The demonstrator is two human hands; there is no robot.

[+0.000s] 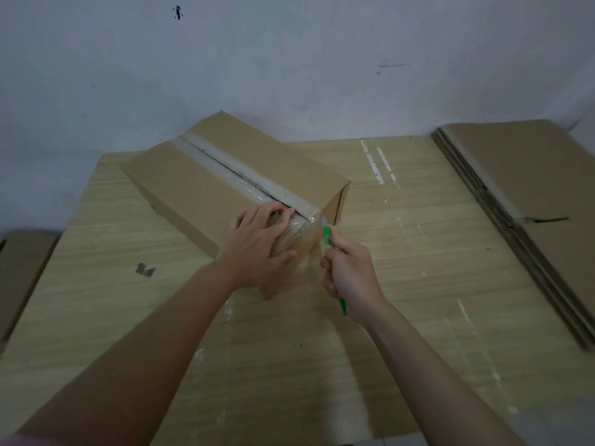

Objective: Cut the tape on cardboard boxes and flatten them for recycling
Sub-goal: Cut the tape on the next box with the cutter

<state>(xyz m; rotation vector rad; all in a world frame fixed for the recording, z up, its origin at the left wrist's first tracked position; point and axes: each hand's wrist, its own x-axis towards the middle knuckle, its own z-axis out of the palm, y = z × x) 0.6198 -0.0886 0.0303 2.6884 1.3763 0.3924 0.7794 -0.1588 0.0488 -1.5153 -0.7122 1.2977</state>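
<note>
A long brown cardboard box lies at an angle on the wooden table. Clear tape runs along its top seam, where a dark slit shows down the middle. My left hand grips the box's near end, fingers curled over the top edge beside the seam and thumb on the end face. My right hand holds a green utility knife, its blade tip at the taped near top edge of the box.
A stack of flattened cardboard boxes lies on the table's right side. Another piece of cardboard sits off the left edge. A small dark scrap lies on the table at left. A white wall stands behind.
</note>
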